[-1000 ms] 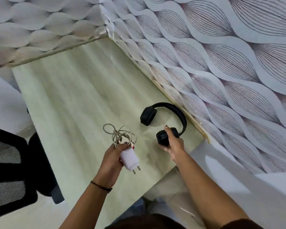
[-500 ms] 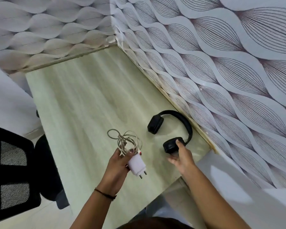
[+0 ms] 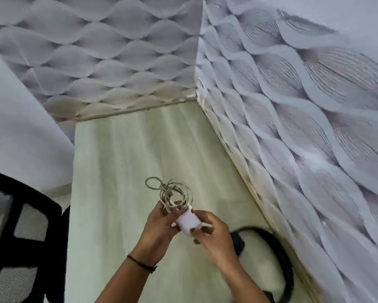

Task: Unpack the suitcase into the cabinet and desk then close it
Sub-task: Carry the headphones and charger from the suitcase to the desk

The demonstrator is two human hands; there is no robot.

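A white charger plug [image 3: 187,223] with its coiled beige cable [image 3: 172,191] is held above the pale wooden desk [image 3: 122,162]. My left hand [image 3: 160,224] grips the plug and the cable's base. My right hand [image 3: 214,234] pinches the plug's other end, its fingers blurred by motion. Black headphones [image 3: 279,250] lie on the desk to the right, near the wall, partly hidden behind my right arm. The suitcase and the cabinet are out of view.
Patterned wallpaper walls [image 3: 293,106] meet in a corner behind and to the right of the desk. A black mesh chair [image 3: 19,243] stands at the left edge. A white surface [image 3: 15,132] rises at the far left.
My right hand let go of the headphones and moved left onto the charger plug. The camera tilted up, so the headphones now sit lower right in view.
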